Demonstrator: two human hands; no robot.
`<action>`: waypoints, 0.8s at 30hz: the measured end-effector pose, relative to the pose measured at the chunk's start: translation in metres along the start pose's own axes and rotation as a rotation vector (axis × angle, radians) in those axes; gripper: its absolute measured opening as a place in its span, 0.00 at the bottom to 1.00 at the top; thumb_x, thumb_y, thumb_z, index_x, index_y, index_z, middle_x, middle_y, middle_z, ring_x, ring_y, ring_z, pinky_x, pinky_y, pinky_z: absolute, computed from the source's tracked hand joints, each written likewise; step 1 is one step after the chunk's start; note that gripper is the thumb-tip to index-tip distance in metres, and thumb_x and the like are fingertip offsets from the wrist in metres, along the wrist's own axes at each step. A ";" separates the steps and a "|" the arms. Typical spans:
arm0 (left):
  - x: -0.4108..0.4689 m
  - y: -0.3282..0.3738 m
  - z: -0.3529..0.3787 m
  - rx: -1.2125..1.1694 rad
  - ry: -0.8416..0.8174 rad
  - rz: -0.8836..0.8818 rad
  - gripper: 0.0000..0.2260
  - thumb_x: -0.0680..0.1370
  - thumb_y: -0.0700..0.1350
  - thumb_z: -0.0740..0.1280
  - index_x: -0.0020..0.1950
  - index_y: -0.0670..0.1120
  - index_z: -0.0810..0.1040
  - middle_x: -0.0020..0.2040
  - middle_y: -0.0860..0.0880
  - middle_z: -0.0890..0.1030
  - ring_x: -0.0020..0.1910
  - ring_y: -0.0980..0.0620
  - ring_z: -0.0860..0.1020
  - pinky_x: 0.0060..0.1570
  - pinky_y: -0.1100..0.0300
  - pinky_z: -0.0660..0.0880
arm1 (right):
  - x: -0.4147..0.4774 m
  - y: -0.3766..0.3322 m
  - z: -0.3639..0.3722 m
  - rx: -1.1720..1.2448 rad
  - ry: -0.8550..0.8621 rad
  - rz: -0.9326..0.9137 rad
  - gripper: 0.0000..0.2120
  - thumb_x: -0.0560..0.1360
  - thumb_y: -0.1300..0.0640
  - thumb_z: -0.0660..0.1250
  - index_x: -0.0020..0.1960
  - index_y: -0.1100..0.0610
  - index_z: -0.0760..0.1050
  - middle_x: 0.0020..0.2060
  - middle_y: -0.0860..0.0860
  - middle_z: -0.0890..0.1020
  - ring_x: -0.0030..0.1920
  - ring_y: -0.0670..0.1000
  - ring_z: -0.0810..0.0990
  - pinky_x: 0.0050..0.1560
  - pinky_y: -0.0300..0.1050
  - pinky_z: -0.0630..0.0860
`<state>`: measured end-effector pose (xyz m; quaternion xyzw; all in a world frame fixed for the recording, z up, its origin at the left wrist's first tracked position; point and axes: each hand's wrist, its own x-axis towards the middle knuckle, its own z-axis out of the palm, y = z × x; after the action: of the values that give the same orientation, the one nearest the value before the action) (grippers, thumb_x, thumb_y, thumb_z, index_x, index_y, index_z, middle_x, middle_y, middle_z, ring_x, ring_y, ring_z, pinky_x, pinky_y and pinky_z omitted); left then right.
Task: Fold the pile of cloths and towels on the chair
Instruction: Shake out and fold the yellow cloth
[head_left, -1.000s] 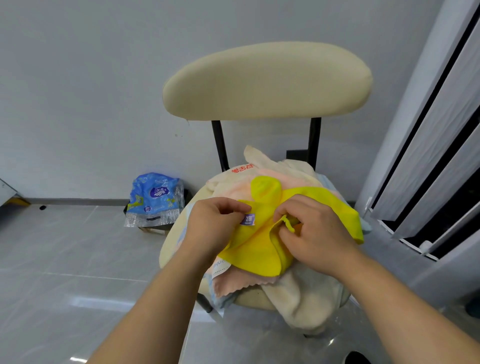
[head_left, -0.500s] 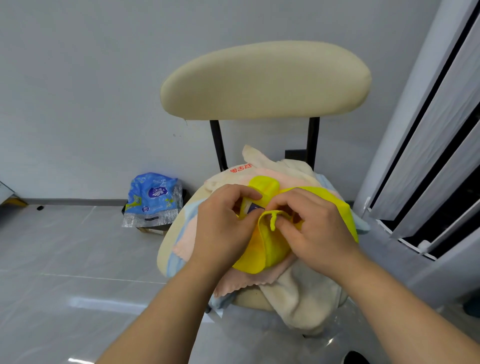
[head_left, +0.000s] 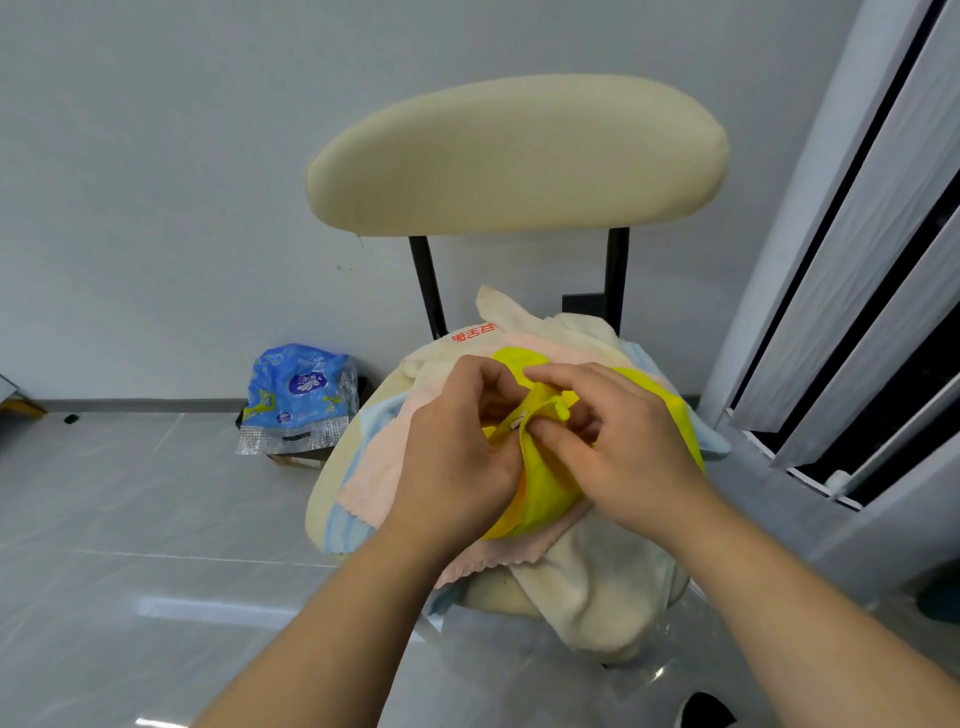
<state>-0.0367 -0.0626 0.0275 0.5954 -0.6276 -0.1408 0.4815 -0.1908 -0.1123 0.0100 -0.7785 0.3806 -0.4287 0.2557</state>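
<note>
Both hands, L & R, pinch the bright yellow cloth at frame centre, w/ a small white tag at its edge. Red lettering on cream towel above them, unreadable. Blue printed plastic pack at left, text too small.

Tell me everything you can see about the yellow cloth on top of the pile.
The bright yellow cloth looks thin and smooth, bunched up, not yet folded flat. It lies atop the pile on the beige padded chair, resting on a pink scalloped-edged cloth. A small white tag and a short yellow loop show near its top. The left hand and right hand both pinch it there.
</note>
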 end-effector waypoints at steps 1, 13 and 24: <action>0.000 0.000 0.000 -0.005 -0.001 -0.002 0.17 0.72 0.37 0.73 0.47 0.56 0.71 0.44 0.59 0.80 0.47 0.58 0.80 0.47 0.66 0.76 | 0.000 0.000 0.000 0.003 0.025 -0.005 0.17 0.71 0.58 0.76 0.58 0.46 0.80 0.47 0.40 0.79 0.41 0.43 0.77 0.43 0.30 0.72; 0.017 -0.017 -0.029 0.366 -0.114 -0.112 0.20 0.69 0.31 0.66 0.47 0.56 0.79 0.45 0.58 0.81 0.45 0.57 0.79 0.44 0.60 0.78 | 0.011 0.013 -0.022 0.137 0.143 0.136 0.08 0.76 0.57 0.72 0.49 0.44 0.82 0.45 0.43 0.85 0.47 0.45 0.84 0.53 0.46 0.80; 0.037 0.058 -0.070 -0.048 -0.160 -0.457 0.16 0.71 0.28 0.63 0.43 0.46 0.84 0.41 0.45 0.84 0.38 0.48 0.82 0.34 0.58 0.80 | 0.029 0.003 -0.062 0.114 0.397 0.166 0.07 0.77 0.52 0.68 0.52 0.48 0.83 0.39 0.46 0.84 0.41 0.46 0.81 0.47 0.49 0.78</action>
<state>-0.0123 -0.0526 0.1219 0.6973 -0.5093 -0.3076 0.3997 -0.2357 -0.1422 0.0527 -0.6291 0.4612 -0.5719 0.2538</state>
